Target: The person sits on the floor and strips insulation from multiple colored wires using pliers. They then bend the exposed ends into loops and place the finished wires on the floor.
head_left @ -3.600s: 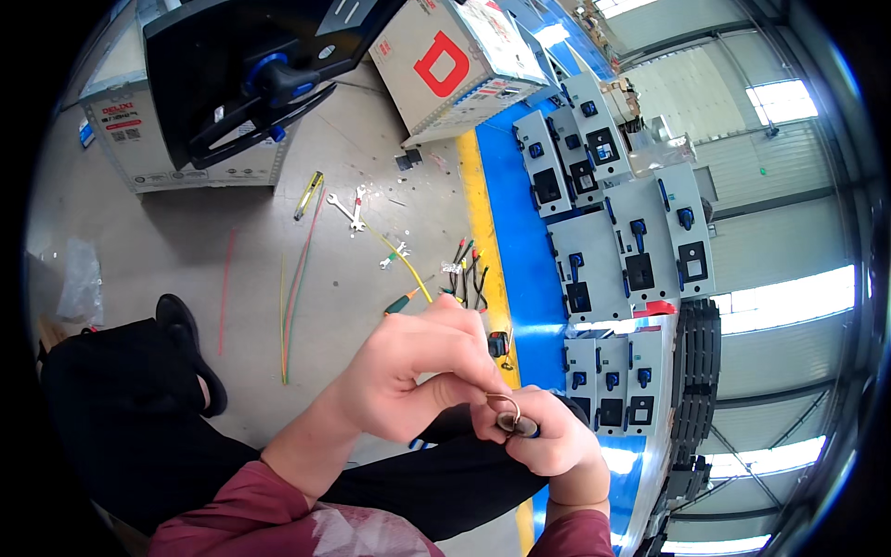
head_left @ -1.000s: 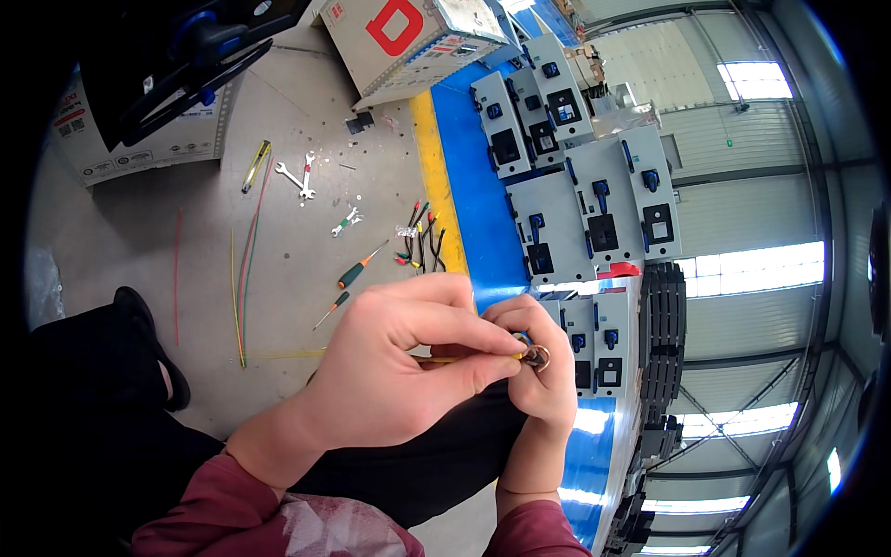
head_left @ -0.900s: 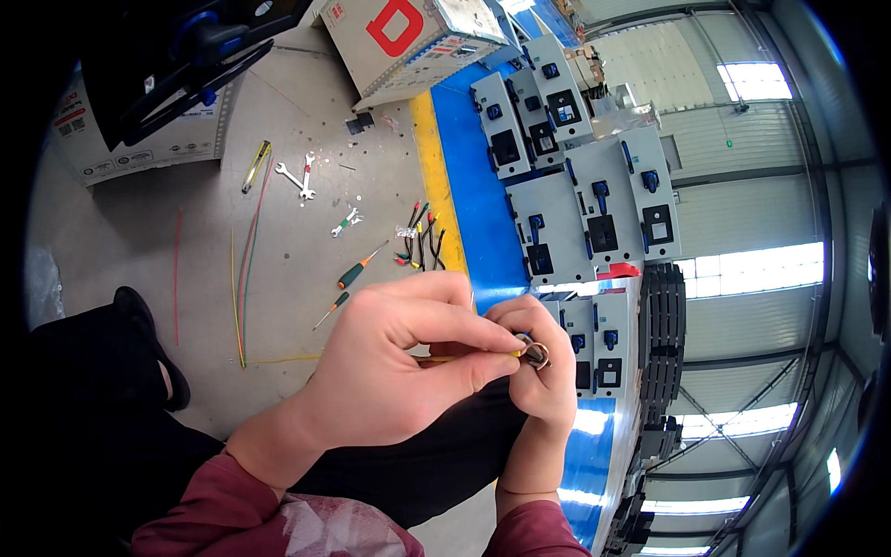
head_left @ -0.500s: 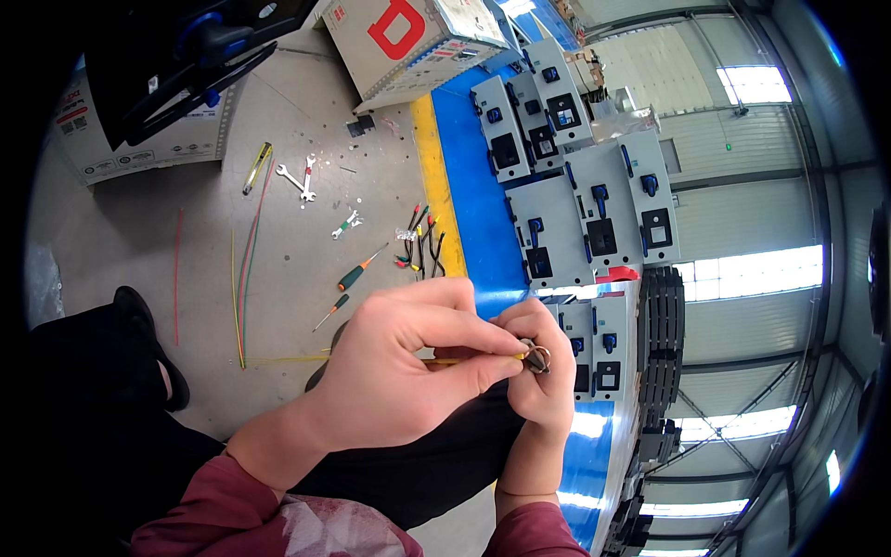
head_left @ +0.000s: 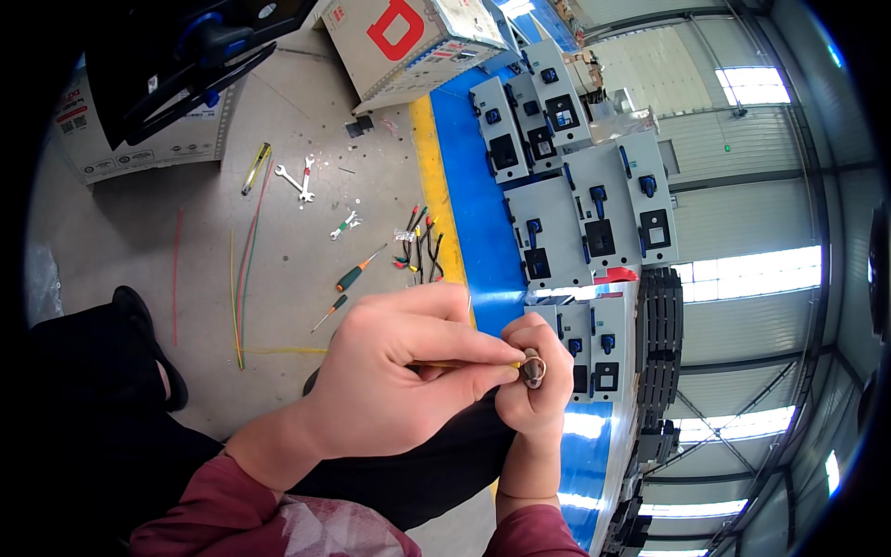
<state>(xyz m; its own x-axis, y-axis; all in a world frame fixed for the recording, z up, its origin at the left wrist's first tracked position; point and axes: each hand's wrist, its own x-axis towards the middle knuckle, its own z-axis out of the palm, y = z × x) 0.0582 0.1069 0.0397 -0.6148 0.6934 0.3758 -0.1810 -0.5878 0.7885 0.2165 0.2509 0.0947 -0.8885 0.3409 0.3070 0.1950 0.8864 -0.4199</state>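
My left hand [head_left: 385, 376] pinches a thin yellow wire [head_left: 283, 351] between thumb and forefinger, close to its end. The wire trails out leftward behind the hand. Its bare copper end [head_left: 542, 371] curves in a loop around the grey metal tip [head_left: 532, 368] of a hand tool. My right hand [head_left: 548, 399] is closed in a fist around that tool, touching the left fingertips. The fist hides most of the tool, so its kind does not show.
On the grey floor lie red, green and yellow wires [head_left: 251, 251], a yellow cutter knife [head_left: 256, 169], wrenches [head_left: 304, 182], screwdrivers [head_left: 351, 277] and black cables with coloured ends [head_left: 419, 243]. Cardboard boxes [head_left: 418, 46] stand beyond. Grey electrical enclosures [head_left: 557, 227] line the right.
The right fist has turned slightly, so the tool tip and copper loop face more toward me. The left hand has shifted a little to the left, still pinching the wire.
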